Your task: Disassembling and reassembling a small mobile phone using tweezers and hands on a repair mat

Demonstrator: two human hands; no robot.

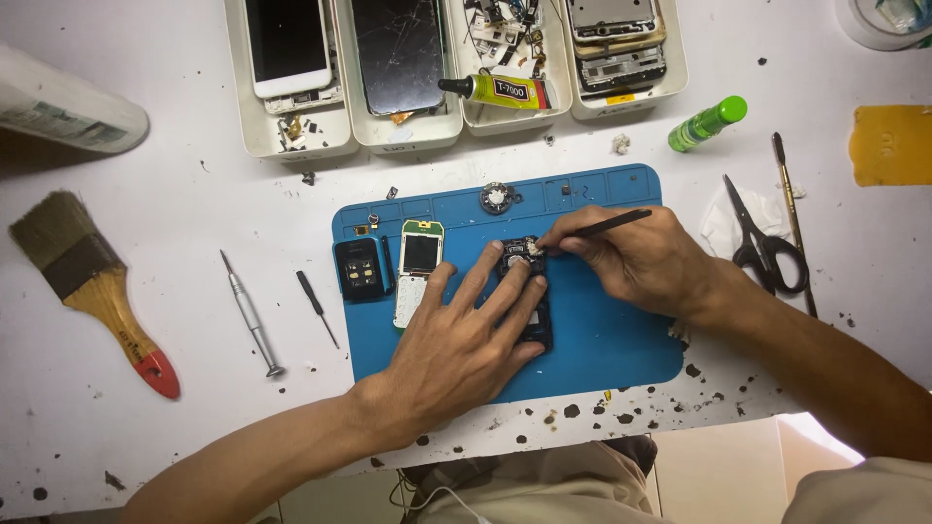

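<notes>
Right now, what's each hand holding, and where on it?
Right hand pinches a thin black tool near its tip end. Left hand presses fingers flat on the dark phone body, not gripping it.

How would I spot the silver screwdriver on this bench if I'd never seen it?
Start at the blue mat in the middle of the white table and look left, toward the paintbrush. Two slim tools lie between them; the silver screwdriver is the one nearer the brush. It is longer and all metal, while its neighbour, the black screwdriver, is shorter and dark.
</notes>
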